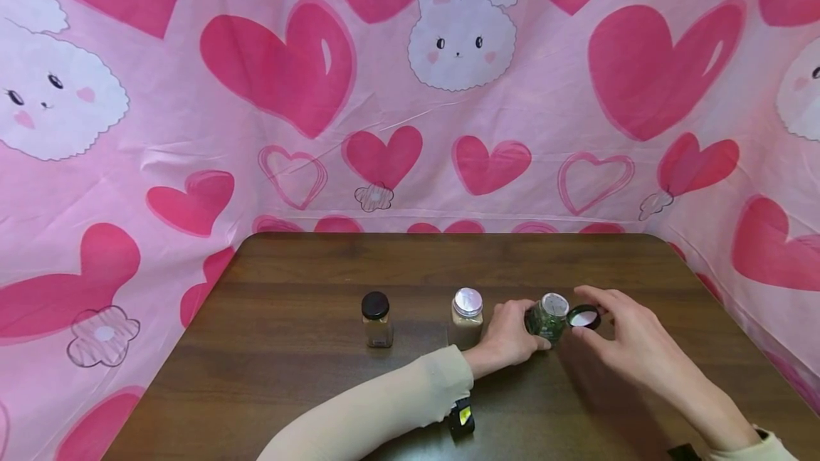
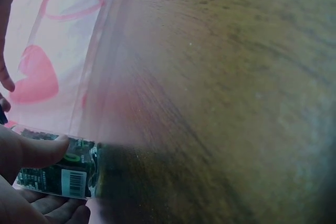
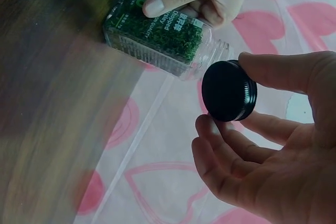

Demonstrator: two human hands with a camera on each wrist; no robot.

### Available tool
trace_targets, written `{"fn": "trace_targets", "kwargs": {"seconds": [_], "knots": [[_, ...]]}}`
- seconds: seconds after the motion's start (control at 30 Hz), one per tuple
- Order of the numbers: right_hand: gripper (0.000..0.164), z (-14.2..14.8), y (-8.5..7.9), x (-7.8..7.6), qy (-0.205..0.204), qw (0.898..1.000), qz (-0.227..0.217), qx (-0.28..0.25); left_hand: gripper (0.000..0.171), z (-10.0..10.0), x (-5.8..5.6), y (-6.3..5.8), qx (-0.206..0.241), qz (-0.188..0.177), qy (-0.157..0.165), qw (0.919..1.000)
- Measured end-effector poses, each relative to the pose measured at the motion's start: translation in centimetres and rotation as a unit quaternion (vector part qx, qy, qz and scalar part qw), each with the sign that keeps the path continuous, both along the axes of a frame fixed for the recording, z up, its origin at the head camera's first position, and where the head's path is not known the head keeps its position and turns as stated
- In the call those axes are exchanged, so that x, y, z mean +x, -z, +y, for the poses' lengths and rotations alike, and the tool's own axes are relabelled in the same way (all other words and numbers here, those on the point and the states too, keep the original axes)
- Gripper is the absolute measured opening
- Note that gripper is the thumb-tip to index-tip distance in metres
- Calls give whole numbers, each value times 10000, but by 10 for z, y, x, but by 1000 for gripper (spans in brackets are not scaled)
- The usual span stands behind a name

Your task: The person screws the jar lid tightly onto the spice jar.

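My left hand point(image 1: 509, 336) grips a clear jar of chopped parsley point(image 1: 549, 319), thumb along one side and fingers on the other. Green flakes fill most of it, and its silvery top is uncovered. Between the thumb and fingers of my right hand point(image 1: 631, 336), a round black lid point(image 1: 584, 317) is pinched just right of the jar's mouth, its white inner face showing in the head view. The right wrist view shows the lid point(image 3: 228, 92) tilted beside the bare threaded neck of the parsley jar point(image 3: 157, 35). In the left wrist view, a barcode marks the jar point(image 2: 60, 174).
A jar with a silvery top and pale contents point(image 1: 467, 315) stands just left of my left hand. Farther left is a black-capped jar of brownish contents point(image 1: 376, 320). All are on a dark wooden table point(image 1: 307, 269), with a pink heart-patterned cloth point(image 1: 397, 105) behind and at the sides.
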State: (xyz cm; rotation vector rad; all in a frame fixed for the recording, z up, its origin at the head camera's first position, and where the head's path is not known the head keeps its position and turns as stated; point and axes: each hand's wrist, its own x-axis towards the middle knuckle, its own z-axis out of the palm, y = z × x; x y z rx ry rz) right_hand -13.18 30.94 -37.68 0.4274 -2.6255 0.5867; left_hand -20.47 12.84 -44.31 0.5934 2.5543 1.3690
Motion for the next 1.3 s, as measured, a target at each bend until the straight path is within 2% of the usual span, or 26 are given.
{"fn": "trace_targets", "kwargs": {"seconds": [0.37,0.63,0.8,1.17,1.3], "knots": [[58,-3,-2,-8,-130,9996,200,-156,46,-1,-1,1,3,48,8,10000],[58,-10,-2,-12,-201,9989,-198,-370,45,-2,0,0,29,-57,87,9999],[58,-12,-1,-14,-208,9986,-265,-414,45,-2,1,0,30,-125,80,9999],[58,-15,0,-17,-269,9984,-297,-396,43,-2,0,0,-7,36,92,10000],[57,-16,-1,-18,-244,9979,-454,-384,44,-2,-1,1,15,-5,80,10000]]}}
